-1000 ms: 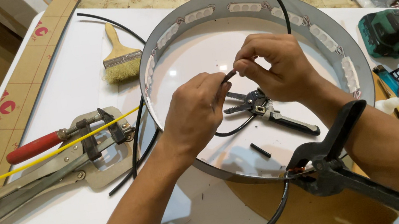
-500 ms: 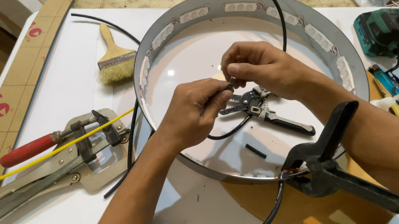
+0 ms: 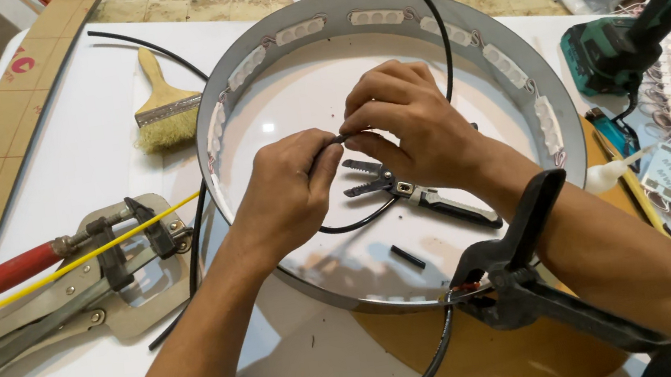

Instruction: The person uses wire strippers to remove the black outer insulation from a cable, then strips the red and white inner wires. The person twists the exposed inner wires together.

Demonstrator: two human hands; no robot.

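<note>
1. My left hand (image 3: 288,191) pinches the thin black cable (image 3: 335,139) between thumb and fingertips, above the middle of the round grey metal ring frame (image 3: 278,275).
2. My right hand (image 3: 405,122) grips the same cable end just to the right, fingertips almost touching the left ones.
3. The grey-handled wire strippers (image 3: 419,194) lie on the white floor inside the frame, just under my right hand.
4. A black spring clamp (image 3: 523,276) bites the frame's near rim.
5. The straw-bristled paintbrush (image 3: 163,112) lies far left, outside the frame.
</note>
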